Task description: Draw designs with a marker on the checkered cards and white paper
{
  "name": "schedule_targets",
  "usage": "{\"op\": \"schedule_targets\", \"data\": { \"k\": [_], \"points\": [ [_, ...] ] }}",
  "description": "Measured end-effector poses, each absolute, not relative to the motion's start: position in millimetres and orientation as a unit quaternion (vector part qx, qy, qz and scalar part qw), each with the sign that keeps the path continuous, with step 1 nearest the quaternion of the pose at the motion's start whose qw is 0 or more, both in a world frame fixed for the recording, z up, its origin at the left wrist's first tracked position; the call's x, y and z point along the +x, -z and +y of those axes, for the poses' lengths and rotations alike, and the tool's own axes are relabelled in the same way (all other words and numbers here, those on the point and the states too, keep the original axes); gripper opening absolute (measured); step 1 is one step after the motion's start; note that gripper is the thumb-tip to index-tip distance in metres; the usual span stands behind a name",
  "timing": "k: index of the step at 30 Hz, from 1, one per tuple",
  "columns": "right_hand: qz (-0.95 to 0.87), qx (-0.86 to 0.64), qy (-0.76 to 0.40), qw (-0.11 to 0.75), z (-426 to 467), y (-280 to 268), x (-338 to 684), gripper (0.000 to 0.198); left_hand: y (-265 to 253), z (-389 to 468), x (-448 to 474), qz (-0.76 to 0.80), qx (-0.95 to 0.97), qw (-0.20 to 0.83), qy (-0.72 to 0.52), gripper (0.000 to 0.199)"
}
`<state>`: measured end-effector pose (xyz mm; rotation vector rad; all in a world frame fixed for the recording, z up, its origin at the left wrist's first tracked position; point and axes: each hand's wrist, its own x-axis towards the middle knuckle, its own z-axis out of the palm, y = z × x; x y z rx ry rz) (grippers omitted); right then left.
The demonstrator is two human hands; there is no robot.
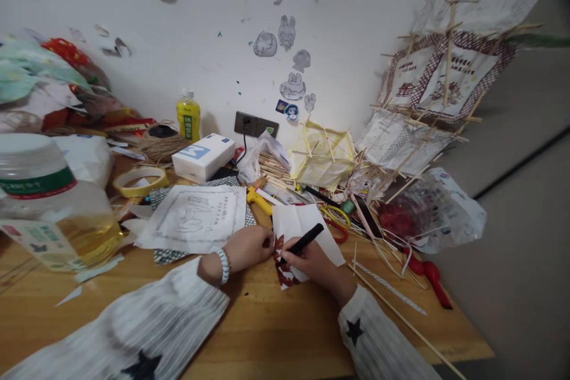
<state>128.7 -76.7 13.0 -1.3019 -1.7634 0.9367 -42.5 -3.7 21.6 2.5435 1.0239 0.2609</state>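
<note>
My right hand [314,262] grips a black marker pen [308,238], its tip low over the left part of a white sheet of paper [307,219]. A dark red-brown pattern [285,276] covers the sheet's lower left edge. My left hand [249,247] is closed, fingers curled, right beside the paper's left edge; what lies inside the fingers is hidden. Just behind that hand, a drawn sheet [191,217] with a sketch and small writing rests on a dark patterned sheet [167,256].
A big jar of yellow liquid [95,237] stands left, near a tape roll [140,181] and a white box [203,157]. Behind the paper are a yellow glue gun [259,200], scissors [336,218] and a phone [366,215]. Stick-and-paper lanterns [445,77] rise at right; a long stick [401,317] lies below.
</note>
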Motion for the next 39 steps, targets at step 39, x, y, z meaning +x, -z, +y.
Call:
{"op": "schedule_targets", "data": {
  "k": [39],
  "points": [
    [-0.688,-0.501,-0.355,0.387,-74.7,-8.2,130.8,0.021,-19.1,-2.6,-41.5,0.364,0.907,0.185,-0.105,0.016]
  ]
}}
